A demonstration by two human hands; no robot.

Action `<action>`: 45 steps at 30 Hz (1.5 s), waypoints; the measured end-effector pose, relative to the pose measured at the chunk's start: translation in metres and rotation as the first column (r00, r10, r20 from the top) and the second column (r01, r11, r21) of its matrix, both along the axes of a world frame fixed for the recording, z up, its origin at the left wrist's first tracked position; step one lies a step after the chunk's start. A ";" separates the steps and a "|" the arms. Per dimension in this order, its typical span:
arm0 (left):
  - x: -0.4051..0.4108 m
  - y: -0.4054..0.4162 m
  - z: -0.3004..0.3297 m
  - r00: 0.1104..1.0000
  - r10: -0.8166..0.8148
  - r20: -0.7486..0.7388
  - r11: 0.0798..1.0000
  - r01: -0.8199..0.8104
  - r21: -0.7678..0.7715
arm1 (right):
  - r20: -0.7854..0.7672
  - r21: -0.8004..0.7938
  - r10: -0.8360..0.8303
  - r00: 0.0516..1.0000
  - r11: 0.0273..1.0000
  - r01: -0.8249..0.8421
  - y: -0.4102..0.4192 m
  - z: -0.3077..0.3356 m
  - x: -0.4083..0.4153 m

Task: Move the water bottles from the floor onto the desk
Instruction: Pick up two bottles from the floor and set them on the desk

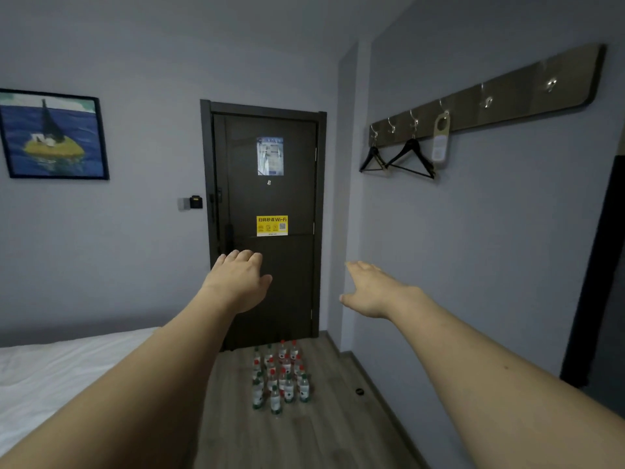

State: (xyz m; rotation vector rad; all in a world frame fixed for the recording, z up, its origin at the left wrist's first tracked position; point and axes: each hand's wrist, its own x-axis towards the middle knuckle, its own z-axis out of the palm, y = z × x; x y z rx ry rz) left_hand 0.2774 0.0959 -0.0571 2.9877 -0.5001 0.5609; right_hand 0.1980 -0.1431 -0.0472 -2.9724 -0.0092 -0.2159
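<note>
One head-worn wide view, facing forward and slightly down the room toward the door (267,225). Arms reach out from the lower corners; floor (321,434) sits low in frame, bottles (279,377) far off by the door.

Clear plastic water bottles (280,377); matt wood-grain floor (314,434); dark matt door (270,198); white cloth bed (67,367)

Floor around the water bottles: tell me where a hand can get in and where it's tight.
Bare wood floor lies in front of the water bottles, and more on their right toward the wall, apart from a small dark object. On the left, the bed hems them in. Behind, the door stands close. The cluster itself is tightly packed.
</note>
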 end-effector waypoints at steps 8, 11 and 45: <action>0.138 -0.018 -0.050 0.996 -0.040 -0.074 0.999 0.041 0.011 | -0.064 0.017 -0.008 0.998 1.000 0.010 -0.006 -0.042 0.132; 0.199 -0.026 -0.063 0.996 -0.034 -0.084 0.999 0.034 0.003 | -0.062 0.016 -0.004 0.998 1.000 0.005 -0.015 -0.057 0.190; 0.832 -0.032 -0.137 0.949 -0.082 -0.304 0.997 0.078 -0.025 | -0.218 0.128 -0.019 0.976 0.991 0.048 -0.021 -0.143 0.823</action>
